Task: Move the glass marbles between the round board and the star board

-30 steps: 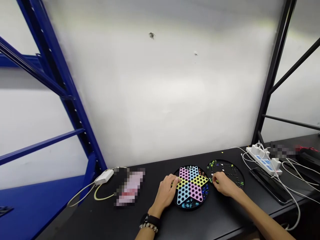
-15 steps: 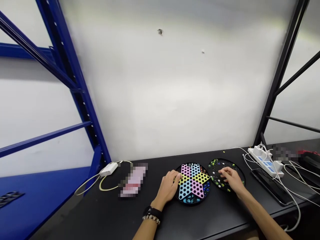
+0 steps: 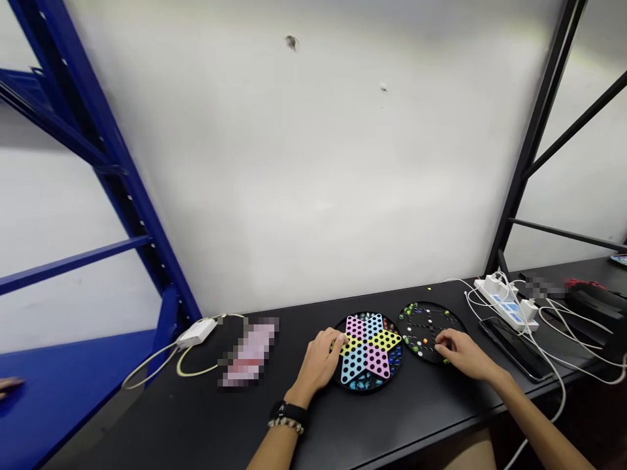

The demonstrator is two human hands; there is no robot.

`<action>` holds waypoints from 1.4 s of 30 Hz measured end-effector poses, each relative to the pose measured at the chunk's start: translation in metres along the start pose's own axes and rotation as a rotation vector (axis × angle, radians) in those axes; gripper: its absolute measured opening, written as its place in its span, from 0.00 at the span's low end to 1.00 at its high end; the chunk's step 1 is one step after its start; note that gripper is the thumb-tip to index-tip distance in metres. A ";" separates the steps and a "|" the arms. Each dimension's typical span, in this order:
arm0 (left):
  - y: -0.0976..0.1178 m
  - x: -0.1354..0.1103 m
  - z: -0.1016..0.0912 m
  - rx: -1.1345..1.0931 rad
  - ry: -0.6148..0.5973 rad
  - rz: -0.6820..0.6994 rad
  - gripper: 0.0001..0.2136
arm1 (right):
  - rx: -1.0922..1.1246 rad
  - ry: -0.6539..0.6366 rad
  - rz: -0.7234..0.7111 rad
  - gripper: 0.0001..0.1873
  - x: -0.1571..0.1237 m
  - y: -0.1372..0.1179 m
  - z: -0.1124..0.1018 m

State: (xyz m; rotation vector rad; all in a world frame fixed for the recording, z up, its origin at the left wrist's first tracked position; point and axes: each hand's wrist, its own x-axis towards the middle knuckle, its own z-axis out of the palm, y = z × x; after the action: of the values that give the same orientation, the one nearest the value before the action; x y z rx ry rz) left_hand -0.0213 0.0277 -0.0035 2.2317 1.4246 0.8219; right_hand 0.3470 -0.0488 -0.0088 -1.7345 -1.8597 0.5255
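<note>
My left hand [image 3: 321, 359] lies over the left rim of a Chinese checkers board [image 3: 365, 352], gripping it with the thumb on the yellow point. The board has a pink, blue and yellow star full of holes, and marbles [image 3: 361, 382] sit in the sections around it. My right hand [image 3: 463, 352] is at the right front of a round black tray [image 3: 431, 320], thumb and fingertips pinched together. Whatever they hold is hidden. Green marbles [image 3: 409, 312] and white ones are scattered over the tray, and an orange marble [image 3: 425, 341] lies left of my fingertips.
A white power strip [image 3: 507, 303] with tangled cables and a black phone [image 3: 514, 348] lie to the right. At left are a white adapter [image 3: 196, 333] and a blurred pink item [image 3: 252, 352]. Another person's hand [image 3: 8, 385] shows over the blue shelf [image 3: 98, 378].
My view has turned slightly right. My right hand has come down towards the tray's front right, and the orange marble now shows on the tray. My left hand stays at the board.
</note>
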 end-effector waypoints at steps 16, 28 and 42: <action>0.000 0.001 0.000 -0.002 -0.010 -0.019 0.21 | 0.119 0.200 -0.071 0.28 0.020 -0.018 0.017; 0.001 -0.002 -0.003 -0.023 -0.003 -0.023 0.21 | -0.564 -0.072 0.148 0.16 0.097 -0.002 0.018; 0.001 -0.002 -0.004 -0.001 0.000 -0.028 0.21 | -0.359 -0.026 0.080 0.08 0.100 -0.013 0.031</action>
State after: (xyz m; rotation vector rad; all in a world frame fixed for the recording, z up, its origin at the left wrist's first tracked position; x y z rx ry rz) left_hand -0.0239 0.0251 -0.0007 2.2060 1.4520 0.8136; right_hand 0.3150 0.0513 -0.0130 -2.0467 -2.0035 0.2536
